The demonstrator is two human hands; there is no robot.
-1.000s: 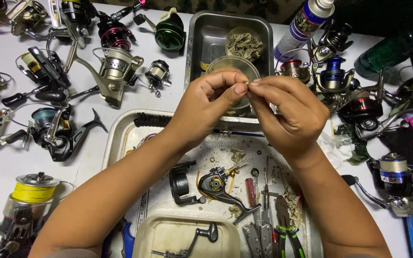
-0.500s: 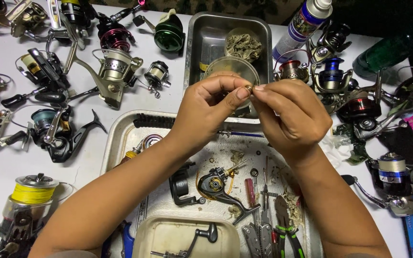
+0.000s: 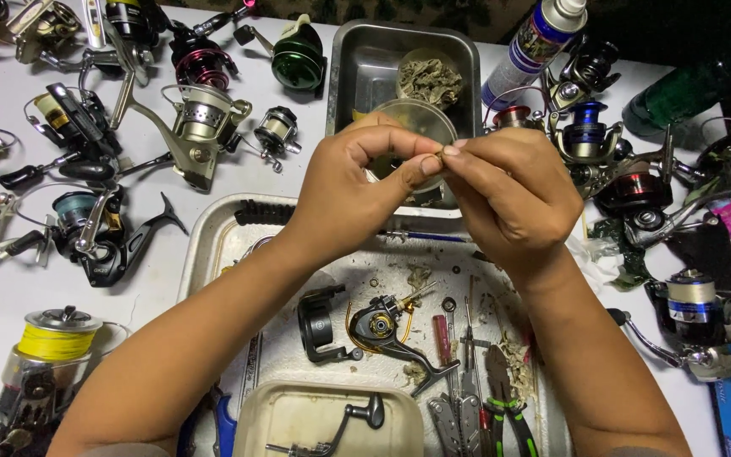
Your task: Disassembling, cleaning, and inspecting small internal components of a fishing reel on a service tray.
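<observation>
we see both hands raised over the bench, meeting above the metal tray. left hand and right hand pinch one tiny brownish part between thumb and fingertips, so the fingers of both are clenched on it; what kind of part it is, too small to tell. it sits right at the fingertips, in the air, in front of a round clear container and the smaller steel pan with greasy wadding in it. below the hands in the tray lie a stripped reel body, a black side cover, a red-handled screwdriver, pliers with green grips and a beige plastic tub with a reel handle in it. spinning reels lie all around the bench, one with yellow line at lower left, a spray can at top.
</observation>
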